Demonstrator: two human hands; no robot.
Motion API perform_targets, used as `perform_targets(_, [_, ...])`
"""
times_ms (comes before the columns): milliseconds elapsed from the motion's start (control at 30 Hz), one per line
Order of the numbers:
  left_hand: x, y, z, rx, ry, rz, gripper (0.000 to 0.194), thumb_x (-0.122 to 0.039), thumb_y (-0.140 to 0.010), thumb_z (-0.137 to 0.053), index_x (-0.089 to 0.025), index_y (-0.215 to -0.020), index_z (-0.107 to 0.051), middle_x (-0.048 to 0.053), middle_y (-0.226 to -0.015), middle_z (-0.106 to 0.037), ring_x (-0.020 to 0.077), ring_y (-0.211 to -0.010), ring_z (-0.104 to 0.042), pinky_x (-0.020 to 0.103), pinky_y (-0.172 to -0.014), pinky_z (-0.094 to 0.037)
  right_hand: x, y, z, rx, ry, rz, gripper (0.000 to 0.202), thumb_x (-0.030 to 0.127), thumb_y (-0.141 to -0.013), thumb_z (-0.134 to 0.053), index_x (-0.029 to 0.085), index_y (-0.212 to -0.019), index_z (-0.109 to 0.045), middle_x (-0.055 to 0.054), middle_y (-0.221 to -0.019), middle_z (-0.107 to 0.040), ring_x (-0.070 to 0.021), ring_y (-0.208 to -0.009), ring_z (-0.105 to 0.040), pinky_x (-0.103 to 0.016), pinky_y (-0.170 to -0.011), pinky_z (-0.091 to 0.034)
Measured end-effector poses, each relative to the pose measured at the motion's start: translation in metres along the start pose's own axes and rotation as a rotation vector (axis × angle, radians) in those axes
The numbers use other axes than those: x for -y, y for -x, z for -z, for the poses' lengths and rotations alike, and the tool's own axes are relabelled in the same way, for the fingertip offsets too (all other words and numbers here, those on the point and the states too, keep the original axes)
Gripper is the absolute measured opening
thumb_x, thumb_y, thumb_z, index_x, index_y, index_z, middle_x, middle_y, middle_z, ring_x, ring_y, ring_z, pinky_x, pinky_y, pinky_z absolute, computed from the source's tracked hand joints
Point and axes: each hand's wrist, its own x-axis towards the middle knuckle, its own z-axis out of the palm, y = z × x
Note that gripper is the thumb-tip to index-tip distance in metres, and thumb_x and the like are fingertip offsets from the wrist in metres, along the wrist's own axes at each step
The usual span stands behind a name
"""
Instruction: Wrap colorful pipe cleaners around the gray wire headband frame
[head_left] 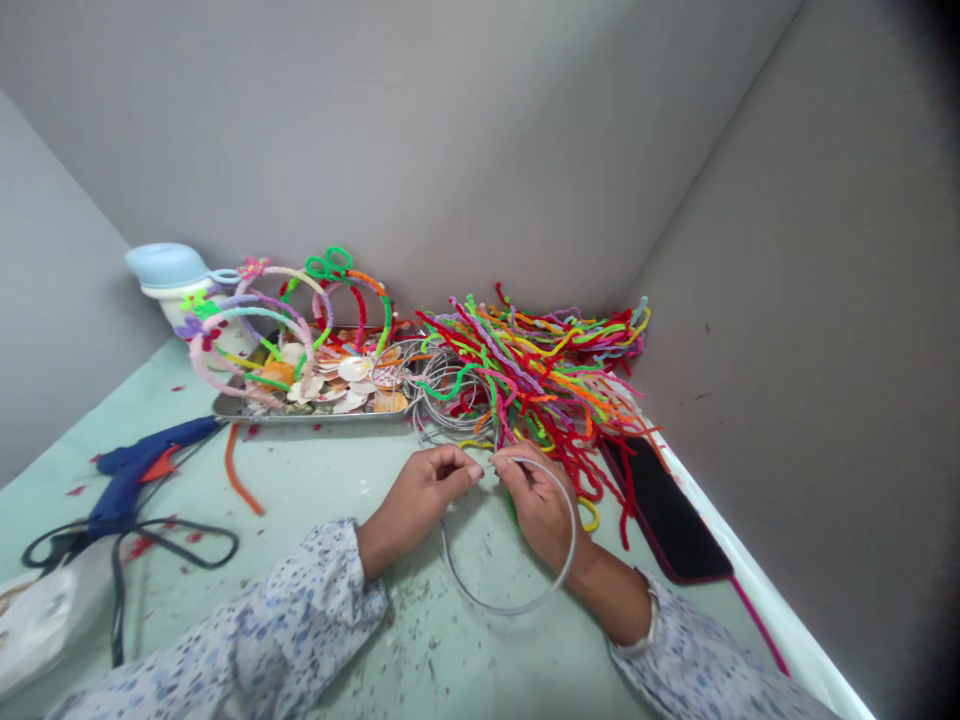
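Note:
A single grey wire ring [517,609] hangs between my hands above the table. My left hand [420,495] is closed, thumb and forefinger pinched together at the ring's top, where the wire ends seem to meet. Opposite it, my right hand [536,505] pinches the wire too, and the ring passes in front of that hand and wrist. The fingertips nearly touch, so the exact join is hard to make out. Just beyond my fingers lies a loose coil of more grey wire [442,412]. A yellow loop [590,515] shows partly from behind my right hand.
A big heap of colourful pipe cleaners [540,365] lies beyond my hands. Left of it, a metal tray [322,417] holds shells and fuzzy wrapped hoops [255,312]. A bottle [171,290], a blue glue gun [131,485] with cord, an orange strip [241,475] and a phone [671,515] surround them.

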Motion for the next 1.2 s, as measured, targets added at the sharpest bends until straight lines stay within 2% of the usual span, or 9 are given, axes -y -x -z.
perform_targets(267, [-0.002, -0.003, 0.001, 0.034, 0.243, 0.114, 0.011, -0.022, -0.071, -0.065, -0.013, -0.063, -0.064, 0.000, -0.060, -0.056, 0.0108, -0.058, -0.046, 0.024, -0.059, -0.034, 0.000, 0.002, 0.000, 0.011, -0.063, 0.067, 0.015, 0.023, -0.093, -0.053, 0.020, -0.083, -0.063, 0.000, -0.075, -0.059, -0.0152, -0.072, -0.055, -0.027, -0.069, -0.042])
perform_targets(600, [-0.010, -0.001, 0.008, 0.259, 0.633, 0.463, 0.010, -0.017, -0.063, -0.071, -0.011, -0.060, -0.064, 0.004, -0.064, -0.060, 0.0102, -0.058, -0.051, 0.022, -0.057, -0.037, 0.010, 0.002, 0.004, 0.063, -0.162, 0.091, 0.017, 0.022, -0.093, -0.051, 0.021, -0.083, -0.065, -0.001, -0.077, -0.064, -0.0157, -0.074, -0.059, -0.029, -0.070, -0.047])
perform_targets(767, [-0.009, 0.001, 0.009, 0.374, 0.729, 0.482, 0.009, -0.018, -0.067, -0.070, -0.012, -0.065, -0.064, 0.005, -0.067, -0.058, 0.0110, -0.058, -0.050, 0.024, -0.057, -0.039, 0.013, 0.002, 0.006, 0.074, -0.202, 0.082, 0.019, 0.024, -0.092, -0.051, 0.021, -0.079, -0.064, -0.001, -0.075, -0.064, -0.0161, -0.073, -0.059, -0.029, -0.070, -0.047])
perform_targets(900, [-0.008, 0.001, 0.003, 0.283, 0.654, 0.387, 0.012, -0.024, -0.074, -0.068, -0.013, -0.074, -0.065, 0.006, -0.075, -0.061, 0.0122, -0.063, -0.053, 0.024, -0.060, -0.041, 0.006, 0.002, 0.003, 0.021, -0.143, -0.007, 0.020, 0.028, -0.092, -0.052, 0.020, -0.079, -0.065, -0.001, -0.075, -0.062, -0.0164, -0.072, -0.059, -0.029, -0.070, -0.047])
perform_targets(1000, [-0.007, 0.000, -0.003, 0.139, 0.477, 0.257, 0.016, -0.030, -0.079, -0.063, -0.014, -0.080, -0.063, 0.004, -0.077, -0.060, 0.0116, -0.064, -0.053, 0.024, -0.061, -0.041, 0.001, 0.002, 0.001, -0.028, -0.081, -0.058, 0.019, 0.029, -0.092, -0.052, 0.020, -0.081, -0.065, 0.000, -0.074, -0.062, -0.0159, -0.071, -0.058, -0.028, -0.069, -0.046])
perform_targets(1133, [-0.009, 0.003, -0.008, -0.165, 0.081, 0.001, 0.014, -0.030, -0.082, -0.060, -0.017, -0.087, -0.059, 0.001, -0.079, -0.058, 0.0137, -0.072, -0.053, 0.026, -0.067, -0.043, -0.002, 0.002, 0.000, -0.058, -0.009, -0.081, 0.018, 0.031, -0.092, -0.052, 0.020, -0.084, -0.065, 0.000, -0.075, -0.062, -0.0165, -0.072, -0.059, -0.027, -0.069, -0.046])
perform_targets(1200, [-0.010, 0.007, -0.009, -0.264, -0.181, -0.166, 0.012, -0.028, -0.082, -0.060, -0.018, -0.089, -0.059, 0.002, -0.083, -0.059, 0.0155, -0.078, -0.055, 0.028, -0.072, -0.043, -0.001, 0.002, 0.001, -0.063, 0.009, -0.071, 0.019, 0.031, -0.092, -0.052, 0.020, -0.083, -0.064, -0.001, -0.075, -0.062, -0.0167, -0.072, -0.059, -0.027, -0.070, -0.046])
